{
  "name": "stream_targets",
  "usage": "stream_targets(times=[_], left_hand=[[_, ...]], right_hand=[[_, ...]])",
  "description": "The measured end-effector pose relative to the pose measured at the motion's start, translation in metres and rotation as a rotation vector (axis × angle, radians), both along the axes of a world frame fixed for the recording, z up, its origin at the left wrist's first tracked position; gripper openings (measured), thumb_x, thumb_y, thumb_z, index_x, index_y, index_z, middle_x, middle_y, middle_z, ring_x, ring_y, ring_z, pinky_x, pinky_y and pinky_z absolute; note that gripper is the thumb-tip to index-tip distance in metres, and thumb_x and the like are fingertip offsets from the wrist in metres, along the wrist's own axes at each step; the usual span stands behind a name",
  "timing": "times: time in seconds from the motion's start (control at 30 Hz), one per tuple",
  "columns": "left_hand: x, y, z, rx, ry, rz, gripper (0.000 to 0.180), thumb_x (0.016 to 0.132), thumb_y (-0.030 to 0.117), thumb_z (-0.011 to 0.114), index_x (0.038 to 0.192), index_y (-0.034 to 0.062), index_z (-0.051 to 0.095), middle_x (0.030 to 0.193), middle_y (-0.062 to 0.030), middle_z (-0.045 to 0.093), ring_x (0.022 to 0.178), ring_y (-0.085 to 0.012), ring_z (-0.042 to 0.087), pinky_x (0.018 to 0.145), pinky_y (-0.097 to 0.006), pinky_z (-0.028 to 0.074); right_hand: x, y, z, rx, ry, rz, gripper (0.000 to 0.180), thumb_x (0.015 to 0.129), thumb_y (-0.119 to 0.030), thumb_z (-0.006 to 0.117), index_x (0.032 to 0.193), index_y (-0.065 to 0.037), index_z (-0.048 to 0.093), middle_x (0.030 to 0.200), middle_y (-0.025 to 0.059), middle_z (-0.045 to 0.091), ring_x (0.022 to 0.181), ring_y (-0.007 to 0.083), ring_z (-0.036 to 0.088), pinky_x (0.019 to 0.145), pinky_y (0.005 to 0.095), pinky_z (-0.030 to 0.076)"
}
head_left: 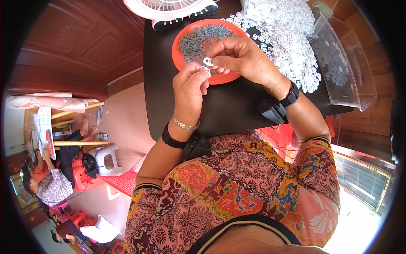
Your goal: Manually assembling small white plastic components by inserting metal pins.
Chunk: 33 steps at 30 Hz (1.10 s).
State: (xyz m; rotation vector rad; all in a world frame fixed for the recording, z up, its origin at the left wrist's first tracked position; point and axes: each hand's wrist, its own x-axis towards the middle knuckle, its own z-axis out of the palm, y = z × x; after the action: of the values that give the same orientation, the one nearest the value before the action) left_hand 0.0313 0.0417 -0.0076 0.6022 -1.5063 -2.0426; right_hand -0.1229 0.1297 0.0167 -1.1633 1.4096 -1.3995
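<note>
My hands meet above an orange-red plate [176, 54] holding a heap of small grey screw-like pieces [198, 41]. Between the fingertips is a small white plastic piece [207, 61] with a hole in it, pinched by my right hand [249, 59]. My left hand [189, 86] is closed just below, its thumb and forefinger on a second small white plastic piece [205, 70] that touches the first. Whether the two are joined cannot be made out. To the right of the plate spreads a large pile of similar white plastic pieces [287, 46].
The dark table [228, 106] carries a white fan [169, 8] at the far left and a clear plastic bin [347, 80] at the right. Red and grey plastic stools [108, 158] stand on the floor at left. Other people [55, 186] sit further off.
</note>
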Motion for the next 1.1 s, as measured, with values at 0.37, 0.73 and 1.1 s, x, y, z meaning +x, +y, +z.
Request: stream_targets(times=[0.37,0.73,1.1], left_hand=[[0.002,-0.002,-0.004,-0.011,0.011,-0.02,0.012,0.085,0.01,0.052,0.077,0.0007,0.056,0.061,-0.0007,0.05,0.053,-0.0063,0.043,0.048,-0.02,0.033],[0.001,-0.002,-0.005,0.053,0.049,-0.028,0.021,0.091,0.018,0.047,0.089,-0.0001,0.056,0.068,-0.0054,0.056,0.058,-0.0121,0.054,0.052,-0.023,0.04],[0.001,-0.002,-0.005,-0.001,0.039,-0.051,0.026,0.092,0.022,0.046,0.091,-0.0014,0.055,0.07,-0.0078,0.06,0.059,-0.0134,0.055,0.053,-0.023,0.04]], right_hand=[[0.005,0.001,-0.002,-0.017,0.183,0.017,0.012,0.087,-0.003,0.061,0.099,0.0,0.064,0.088,0.0005,0.064,0.082,0.007,0.06,0.074,0.021,0.049],[0.02,0.001,0.0,-0.155,0.581,-0.111,0.024,0.076,0.0,0.072,0.096,-0.003,0.059,0.085,0.0036,0.061,0.076,0.0114,0.063,0.066,0.0249,0.052],[0.026,0.001,-0.002,-0.342,0.782,-0.157,0.031,0.07,-0.001,0.074,0.098,-0.004,0.06,0.087,0.0072,0.061,0.074,0.0185,0.063,0.066,0.0287,0.053]])
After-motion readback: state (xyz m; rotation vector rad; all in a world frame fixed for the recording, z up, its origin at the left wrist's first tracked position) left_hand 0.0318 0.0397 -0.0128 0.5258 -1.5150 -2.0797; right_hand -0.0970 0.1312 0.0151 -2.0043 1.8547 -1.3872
